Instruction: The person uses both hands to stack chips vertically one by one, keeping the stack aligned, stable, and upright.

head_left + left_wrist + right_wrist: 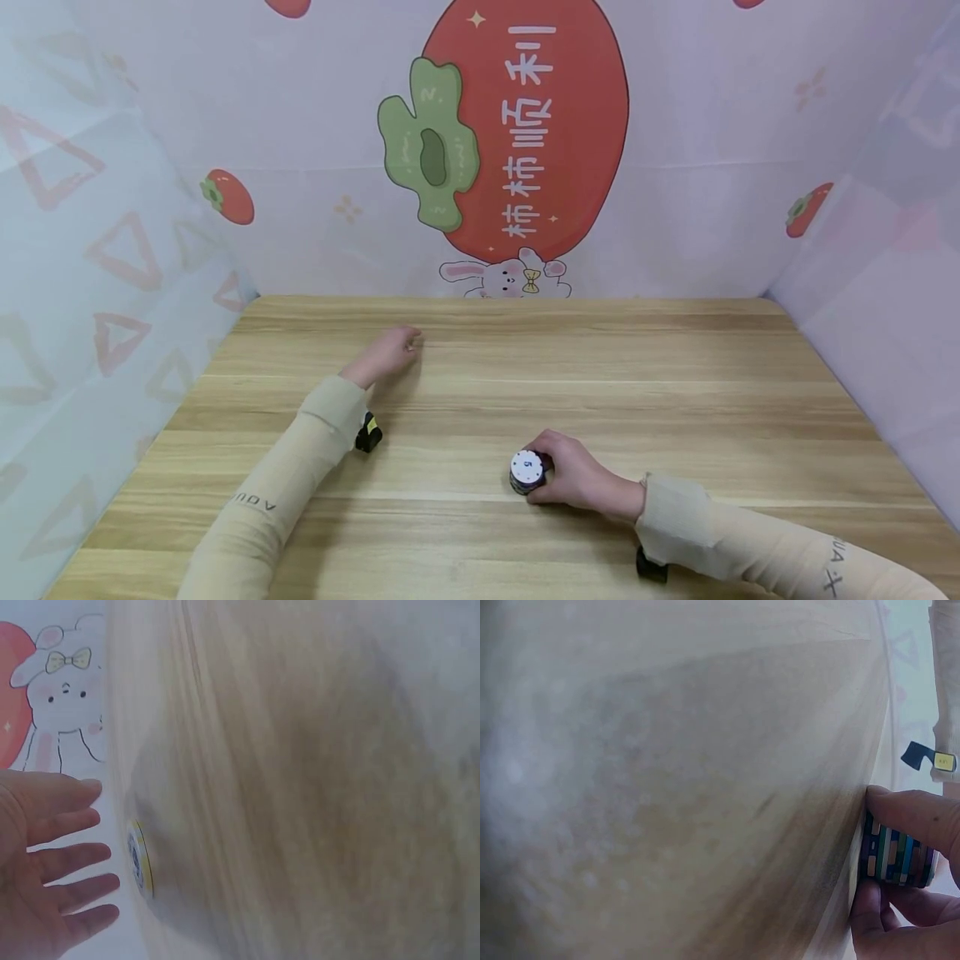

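My right hand [581, 475] grips a short stack of poker chips [527, 471] on the wooden table, thumb on one side and fingers on the other. The top chip is white with a 5 on it. From the right wrist view, the stack [896, 855] shows edges of several colours. Farther back on the left, my left hand [388, 354] reaches out over the table. Its fingers are spread and loosely straight in the left wrist view, apart from a single yellow-edged chip [139, 859] lying flat on the table. That chip is hidden from the head view.
The wooden table [465, 400] is bounded at the back by a white cloth wall [690, 225] with a large printed persimmon. Patterned cloth walls also stand on the left [67, 250] and right. A black wrist device [368, 433] sits under the left sleeve.
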`<action>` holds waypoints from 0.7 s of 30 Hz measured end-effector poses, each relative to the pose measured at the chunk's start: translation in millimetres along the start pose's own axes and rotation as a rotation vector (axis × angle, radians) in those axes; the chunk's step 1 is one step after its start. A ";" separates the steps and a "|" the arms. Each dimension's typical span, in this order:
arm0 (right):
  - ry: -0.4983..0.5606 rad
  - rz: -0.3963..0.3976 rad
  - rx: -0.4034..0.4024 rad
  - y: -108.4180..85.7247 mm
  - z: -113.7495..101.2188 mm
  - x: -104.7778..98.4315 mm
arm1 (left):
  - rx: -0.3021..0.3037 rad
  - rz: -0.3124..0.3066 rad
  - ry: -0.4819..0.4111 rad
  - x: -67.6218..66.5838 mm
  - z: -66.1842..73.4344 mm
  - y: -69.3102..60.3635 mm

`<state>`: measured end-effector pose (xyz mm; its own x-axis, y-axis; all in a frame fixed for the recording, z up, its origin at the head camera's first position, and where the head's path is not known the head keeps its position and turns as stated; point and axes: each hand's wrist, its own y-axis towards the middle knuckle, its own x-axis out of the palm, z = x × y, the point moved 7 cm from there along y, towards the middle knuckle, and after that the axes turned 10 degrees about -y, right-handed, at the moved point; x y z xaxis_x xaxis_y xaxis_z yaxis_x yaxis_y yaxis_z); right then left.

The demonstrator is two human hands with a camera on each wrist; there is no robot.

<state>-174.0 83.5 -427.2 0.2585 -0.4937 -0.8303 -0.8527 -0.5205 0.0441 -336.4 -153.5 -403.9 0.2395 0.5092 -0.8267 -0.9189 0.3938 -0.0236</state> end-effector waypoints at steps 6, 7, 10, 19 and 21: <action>0.012 -0.001 0.002 0.2 -0.7 0.0 | -0.013 -0.006 0.049 -1.9 -6.9 0.0; 0.011 0.000 0.000 0.2 -0.8 -0.1 | -0.006 -0.004 0.059 -2.3 -6.9 -0.3; 0.007 0.003 -0.004 0.2 -1.0 -0.2 | -0.003 -0.004 0.085 -2.8 -8.7 -0.2; -0.006 0.000 -0.006 0.3 -0.8 0.2 | -0.037 -0.001 0.160 -3.4 -4.6 -3.3; -0.009 0.002 -0.012 0.2 -0.9 0.1 | -0.043 0.007 0.175 -3.6 -1.7 -4.5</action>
<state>-173.7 82.6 -426.8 0.2527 -0.4886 -0.8351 -0.8480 -0.5275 0.0521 -333.7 -158.4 -401.8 0.1782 0.3693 -0.9120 -0.9339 0.3553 -0.0386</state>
